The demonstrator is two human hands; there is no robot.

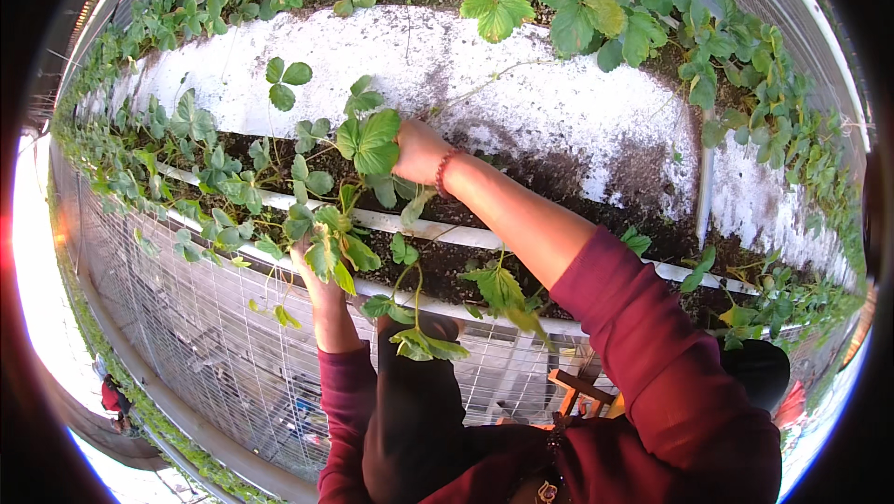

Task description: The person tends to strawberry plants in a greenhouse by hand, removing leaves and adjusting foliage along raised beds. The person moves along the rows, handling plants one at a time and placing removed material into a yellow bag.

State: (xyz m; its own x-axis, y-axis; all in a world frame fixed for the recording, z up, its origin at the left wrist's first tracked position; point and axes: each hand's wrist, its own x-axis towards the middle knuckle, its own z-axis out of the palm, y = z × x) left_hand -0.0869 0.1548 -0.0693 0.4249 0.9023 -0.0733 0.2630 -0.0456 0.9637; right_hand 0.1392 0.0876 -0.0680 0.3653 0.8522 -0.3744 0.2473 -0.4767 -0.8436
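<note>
My right hand (419, 153), with a beaded bracelet at the wrist, reaches among strawberry plant leaves (370, 141) by the soil strip below the white panel (391, 71). Its fingers are turned away and partly behind a leaf, so what they hold cannot be told. Lower and to the left, my left hand (303, 256) is at the front edge of the planted trough, mostly covered by green and yellowing strawberry leaves (325, 252). Dark soil (447, 263) shows between the white rails (447, 233). Leafy runners (418, 336) hang over the front rail.
More strawberry plants (573, 11) grow in a higher row above the white panel. Wire mesh (209, 336) spans below the trough. An orange frame (573, 392) stands beneath, near my body. A person in red (112, 396) is far off at lower left.
</note>
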